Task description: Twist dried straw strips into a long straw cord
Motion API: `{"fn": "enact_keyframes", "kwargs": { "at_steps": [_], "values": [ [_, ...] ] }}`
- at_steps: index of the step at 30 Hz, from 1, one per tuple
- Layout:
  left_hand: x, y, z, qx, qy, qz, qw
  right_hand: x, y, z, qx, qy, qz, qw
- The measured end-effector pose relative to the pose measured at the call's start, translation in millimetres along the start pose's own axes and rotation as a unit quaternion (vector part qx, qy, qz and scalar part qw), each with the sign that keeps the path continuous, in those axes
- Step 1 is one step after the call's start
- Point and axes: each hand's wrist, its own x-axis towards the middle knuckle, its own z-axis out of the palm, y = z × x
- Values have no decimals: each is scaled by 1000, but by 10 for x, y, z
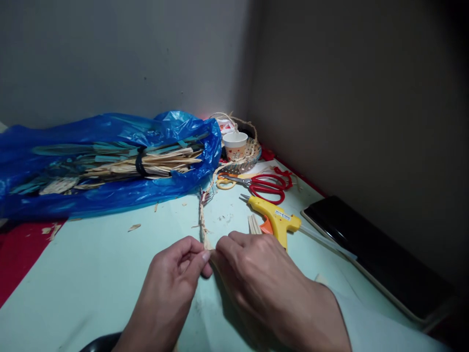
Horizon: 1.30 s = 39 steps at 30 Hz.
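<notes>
A pale braid of dried plant fibre (202, 217) runs from a metal clip (205, 196) toward me over the table. My left hand (174, 274) pinches its near end between thumb and forefinger. Right beside it, my right hand (260, 274) is closed with its fingertips at the same end, on a strand mostly hidden under the fingers. A yellow glue gun (276, 217) with an orange trigger lies just beyond my right hand, a clear glue stick (328, 240) sticking out of its back. Short flat fibre strips (253, 225) lie beside the gun.
An open blue plastic bag (183, 183) holds a tied bundle of dried strips (164, 163) at the back left. Red-handled scissors (267, 188), a paper cup (235, 144) and a woven basket (252, 151) stand toward the corner. A black phone-like slab (366, 249) lies along the right wall.
</notes>
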Motion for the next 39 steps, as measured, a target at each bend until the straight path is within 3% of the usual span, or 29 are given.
{"fn": "enact_keyframes", "kwargs": {
  "at_steps": [4, 10, 19, 22, 26, 30, 32, 35, 37, 39],
  "values": [
    [-3, 10, 10, 18, -7, 15, 1000, -37, -69, 98, -62, 24, -31, 997],
    [31, -1, 17, -35, -2, -12, 999, -51, -96, 325, -162, 133, -160, 965],
    [34, 4, -39, -82, -31, 8, 996, -56, -98, 459, -216, 194, -202, 935],
    [9, 37, -42, -79, -23, 1, 997, -76, -112, 428, -170, 162, -192, 953],
    [-20, 68, -35, -120, -20, -11, 993, -60, -44, 111, 4, 81, -107, 991],
    [-44, 63, -17, -172, -25, -28, 984, 46, 127, -151, 146, 132, -8, 980],
    [-54, 47, -11, -194, -22, -33, 980, 101, 191, -118, 217, 80, -11, 973],
    [-63, 23, -14, -215, -37, -15, 976, 150, 204, 57, 351, -39, -29, 935],
    [-69, 22, -19, -206, -32, -3, 978, 161, 175, 153, 364, -43, -18, 930],
    [-81, 41, -23, -183, -17, 0, 983, 158, 144, 190, 322, -5, -13, 946]
  ]
}}
